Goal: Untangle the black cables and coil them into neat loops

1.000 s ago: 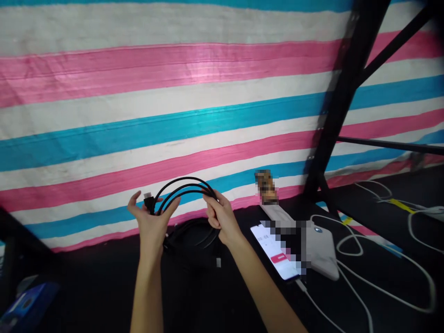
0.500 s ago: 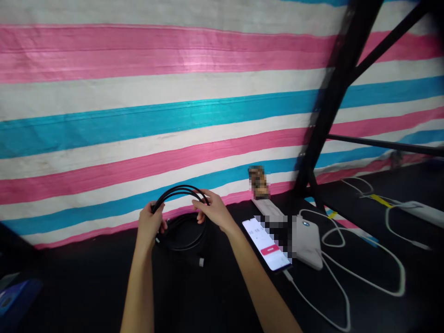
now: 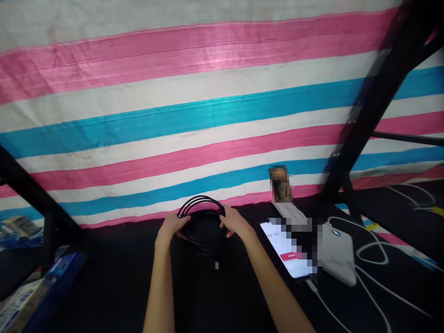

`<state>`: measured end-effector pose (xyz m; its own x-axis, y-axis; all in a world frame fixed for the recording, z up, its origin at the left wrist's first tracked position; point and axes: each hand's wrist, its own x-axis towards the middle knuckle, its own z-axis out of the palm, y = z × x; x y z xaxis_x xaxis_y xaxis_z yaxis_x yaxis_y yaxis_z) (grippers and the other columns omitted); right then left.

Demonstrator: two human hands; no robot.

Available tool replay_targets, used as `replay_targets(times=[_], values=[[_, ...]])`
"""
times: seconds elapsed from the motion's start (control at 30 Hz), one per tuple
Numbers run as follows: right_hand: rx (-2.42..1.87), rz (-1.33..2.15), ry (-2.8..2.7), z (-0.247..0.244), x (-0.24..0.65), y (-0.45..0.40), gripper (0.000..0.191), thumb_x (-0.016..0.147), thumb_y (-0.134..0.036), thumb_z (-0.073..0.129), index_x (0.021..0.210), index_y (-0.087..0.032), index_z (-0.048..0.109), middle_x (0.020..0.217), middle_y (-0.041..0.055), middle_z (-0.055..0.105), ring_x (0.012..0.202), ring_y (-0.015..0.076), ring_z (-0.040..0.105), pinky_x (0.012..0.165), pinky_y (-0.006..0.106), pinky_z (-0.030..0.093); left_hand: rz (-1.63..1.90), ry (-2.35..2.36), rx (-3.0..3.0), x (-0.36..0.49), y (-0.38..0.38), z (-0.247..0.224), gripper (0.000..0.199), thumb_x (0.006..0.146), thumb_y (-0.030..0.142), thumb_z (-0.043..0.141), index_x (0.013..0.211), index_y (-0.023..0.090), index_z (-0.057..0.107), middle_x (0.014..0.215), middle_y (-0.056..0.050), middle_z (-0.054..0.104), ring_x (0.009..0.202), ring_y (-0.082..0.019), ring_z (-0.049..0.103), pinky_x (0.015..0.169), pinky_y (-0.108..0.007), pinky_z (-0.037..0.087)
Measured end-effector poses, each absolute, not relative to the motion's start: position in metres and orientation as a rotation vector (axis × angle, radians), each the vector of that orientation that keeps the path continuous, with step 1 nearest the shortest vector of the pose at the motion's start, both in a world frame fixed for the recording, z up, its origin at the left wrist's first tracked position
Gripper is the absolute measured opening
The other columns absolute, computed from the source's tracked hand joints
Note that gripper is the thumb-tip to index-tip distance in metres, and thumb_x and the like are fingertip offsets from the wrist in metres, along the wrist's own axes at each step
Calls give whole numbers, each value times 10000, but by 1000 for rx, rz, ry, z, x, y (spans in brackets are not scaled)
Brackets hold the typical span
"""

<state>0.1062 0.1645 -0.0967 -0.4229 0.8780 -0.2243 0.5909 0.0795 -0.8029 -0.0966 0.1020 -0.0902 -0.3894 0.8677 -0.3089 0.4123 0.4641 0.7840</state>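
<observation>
A black cable (image 3: 201,199) is looped into a coil of several turns, held just over the dark table (image 3: 118,277). My left hand (image 3: 172,226) is closed around the coil's left side. On the opposite side my right hand (image 3: 233,222) grips the loops with its fingers curled. The upper arc of the coil stands out against the striped sheet, while its lower part blends into the black surface. Below the coil shows a small pale connector end (image 3: 217,265).
Right of my hands lies a lit phone (image 3: 282,247) with a white charging cable (image 3: 324,298). A white power bank (image 3: 336,254) sits beyond it. Blue boxes (image 3: 55,282) lie at the left. A striped sheet (image 3: 173,125) hangs behind, and a black frame post (image 3: 367,111) leans at the right.
The view has swung left, so things appear further right and boxes show at the left. Both hands keep their hold on the coil, which now sits lower, its loops closer together.
</observation>
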Motion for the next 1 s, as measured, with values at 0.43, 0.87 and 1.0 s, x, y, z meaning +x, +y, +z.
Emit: replay_targets(times=[0.43, 0.87, 1.0], values=[[-1744, 810, -2249, -76, 117, 158, 377, 729, -227, 586, 1102, -181, 615, 1161, 102, 608, 772, 205, 683, 832, 313, 479, 753, 2146, 1215, -120, 94, -79, 630, 672, 580, 570, 1080, 106, 496, 827, -132, 641, 689, -258, 647, 565, -310, 508], [-1755, 1039, -2445, -58, 128, 146, 451, 737, -353, 578, 1086, -70, 614, 1064, 192, 640, 623, 284, 682, 491, 342, 547, 1488, 1869, 1236, -70, 45, 0, 647, 637, 634, 599, 1111, 207, 490, 854, -61, 600, 641, -192, 591, 532, -283, 492], [-1785, 1150, -2499, -58, 127, 146, 508, 723, -343, 612, 1139, -51, 589, 1064, 226, 627, 624, 306, 680, 472, 377, 548, 1708, 1691, 1357, -57, 20, 17, 471, 611, 580, 653, 945, 263, 557, 796, -40, 592, 655, -201, 560, 524, -294, 481]])
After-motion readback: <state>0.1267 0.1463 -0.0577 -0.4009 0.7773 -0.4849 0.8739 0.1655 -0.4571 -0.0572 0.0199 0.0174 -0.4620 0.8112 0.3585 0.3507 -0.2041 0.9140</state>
